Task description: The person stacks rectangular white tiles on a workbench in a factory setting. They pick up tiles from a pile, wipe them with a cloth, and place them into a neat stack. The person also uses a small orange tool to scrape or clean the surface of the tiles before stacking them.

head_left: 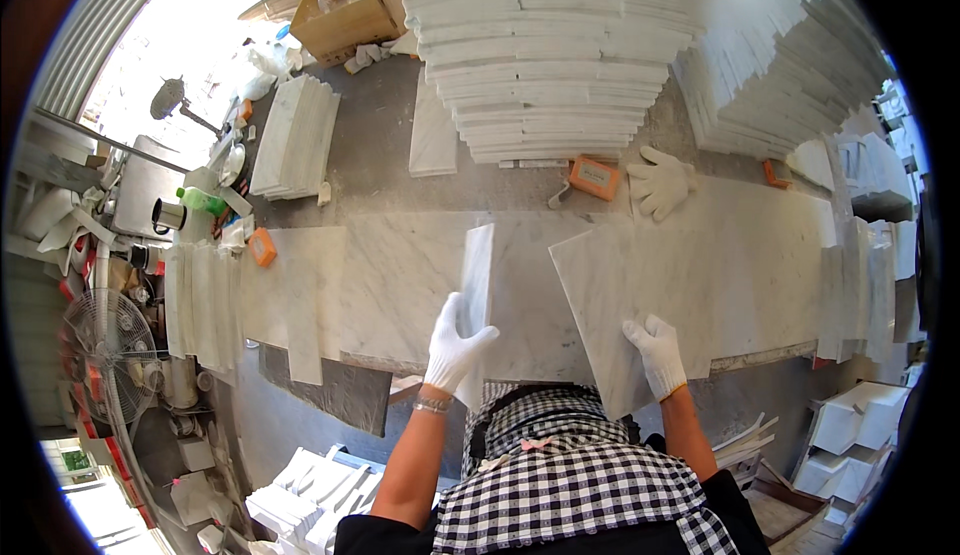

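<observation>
Both hands are gloved in white. By the left hand [457,350], at the centre of the frame, a narrow slab [479,267] is gripped between thumb and fingers and held tilted on edge, its upper end pointed toward the top of the frame. By the right hand [657,355], right of centre, a wide slab [600,305] is gripped at its right side, the thumb laid over its face; the fingers beneath are hidden. The two slabs are held apart, over the near side of the bench [400,285], which is covered by pale stone. A tall stack [545,65] is noted at upper centre. In front of it an orange block [593,178] is placed, with a spare glove [661,183] laid just to its right. A fan [105,345] is observed at the left of the frame, and a carton [345,15] at upper left.
</observation>
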A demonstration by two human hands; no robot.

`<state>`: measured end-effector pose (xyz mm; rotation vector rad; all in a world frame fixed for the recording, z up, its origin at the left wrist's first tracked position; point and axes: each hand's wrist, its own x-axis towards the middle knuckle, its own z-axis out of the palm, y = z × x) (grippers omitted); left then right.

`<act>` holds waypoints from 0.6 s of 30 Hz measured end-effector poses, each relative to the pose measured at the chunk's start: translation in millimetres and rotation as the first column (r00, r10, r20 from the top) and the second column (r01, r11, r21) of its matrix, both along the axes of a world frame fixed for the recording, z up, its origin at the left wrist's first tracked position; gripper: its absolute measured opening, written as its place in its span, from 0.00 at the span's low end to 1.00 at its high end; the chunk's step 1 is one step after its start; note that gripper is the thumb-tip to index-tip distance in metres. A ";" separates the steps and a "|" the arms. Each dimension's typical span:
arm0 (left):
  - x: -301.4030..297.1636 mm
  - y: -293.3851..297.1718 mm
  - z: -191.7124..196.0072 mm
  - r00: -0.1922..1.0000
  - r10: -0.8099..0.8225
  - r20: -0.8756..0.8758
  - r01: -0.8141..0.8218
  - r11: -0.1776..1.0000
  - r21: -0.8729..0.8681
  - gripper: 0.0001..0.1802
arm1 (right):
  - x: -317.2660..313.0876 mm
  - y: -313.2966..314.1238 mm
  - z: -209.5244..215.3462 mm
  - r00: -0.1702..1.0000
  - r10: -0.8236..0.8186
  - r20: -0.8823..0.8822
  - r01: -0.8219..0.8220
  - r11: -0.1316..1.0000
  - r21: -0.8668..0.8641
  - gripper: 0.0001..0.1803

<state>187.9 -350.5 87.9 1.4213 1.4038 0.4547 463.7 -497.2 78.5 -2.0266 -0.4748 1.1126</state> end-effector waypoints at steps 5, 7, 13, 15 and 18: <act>-5.9 -5.6 5.3 0.663 0.196 0.723 0.128 0.921 -0.367 0.51 | -45.0 40.0 4.7 0.918 -0.007 -0.396 0.120 0.958 0.260 0.18; -3.3 -8.4 4.5 0.660 0.258 0.706 0.123 0.889 -0.440 0.47 | -68.5 59.6 6.8 0.905 0.001 -0.426 0.101 0.971 0.218 0.20; -6.7 -3.6 2.1 0.443 0.475 0.760 0.084 0.822 -0.563 0.46 | -133.3 102.4 21.4 0.971 0.176 -0.162 -0.111 0.933 0.343 0.25; -14.9 -1.4 1.8 0.464 0.499 0.731 0.052 0.809 -0.585 0.46 | -148.4 109.5 24.1 0.958 0.263 0.112 -0.283 0.927 0.244 0.27; -27.7 1.9 1.4 0.531 0.540 0.653 -0.057 0.791 -0.609 0.47 | -165.0 117.6 23.0 0.748 0.432 0.504 -0.478 0.877 -0.042 0.32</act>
